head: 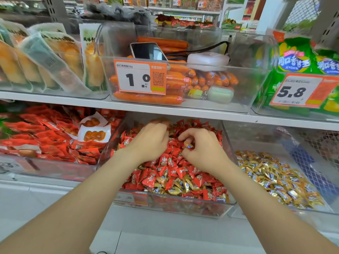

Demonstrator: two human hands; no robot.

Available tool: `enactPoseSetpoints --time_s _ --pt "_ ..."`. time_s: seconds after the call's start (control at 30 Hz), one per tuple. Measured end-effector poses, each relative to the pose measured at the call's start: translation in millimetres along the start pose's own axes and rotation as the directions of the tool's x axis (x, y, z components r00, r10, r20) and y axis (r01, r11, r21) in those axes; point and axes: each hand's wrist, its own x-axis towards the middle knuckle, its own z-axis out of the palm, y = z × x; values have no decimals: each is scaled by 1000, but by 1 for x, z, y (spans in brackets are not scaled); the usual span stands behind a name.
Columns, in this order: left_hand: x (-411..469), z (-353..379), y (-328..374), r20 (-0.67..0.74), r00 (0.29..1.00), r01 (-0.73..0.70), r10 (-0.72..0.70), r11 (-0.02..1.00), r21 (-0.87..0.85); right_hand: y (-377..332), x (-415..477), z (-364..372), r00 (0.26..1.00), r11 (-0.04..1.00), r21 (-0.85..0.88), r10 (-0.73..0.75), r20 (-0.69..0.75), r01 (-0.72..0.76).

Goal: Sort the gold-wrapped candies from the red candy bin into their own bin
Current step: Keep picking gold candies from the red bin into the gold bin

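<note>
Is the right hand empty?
No, the right hand pinches a gold candy above the red candy bin.

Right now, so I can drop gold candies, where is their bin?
Head view: the gold candy bin sits right of the red candy bin, beside the right hand.

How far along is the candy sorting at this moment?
Done: the right-side bin holds a pile of gold candies. In hand: the right hand pinches one gold candy above the red bin, while the left hand rests among the red candies. Left: a cluster of stray gold candies along the red bin's front.
</note>
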Motion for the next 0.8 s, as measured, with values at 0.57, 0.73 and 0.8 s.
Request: enactPoseSetpoints --time_s 0.57,0.73,0.8 --pt "22 4 -1 222 972 66 -72 997 33 11 -12 -27 990 988 141 75 -119 -58" --pt "15 -1 -4 148 989 31 -24 999 -40 4 -13 -27 984 985 173 43 -174 -12" --pt "11 -3 -5 166 986 28 -20 999 -42 1 -14 -25 983 986 158 -17 -183 47"
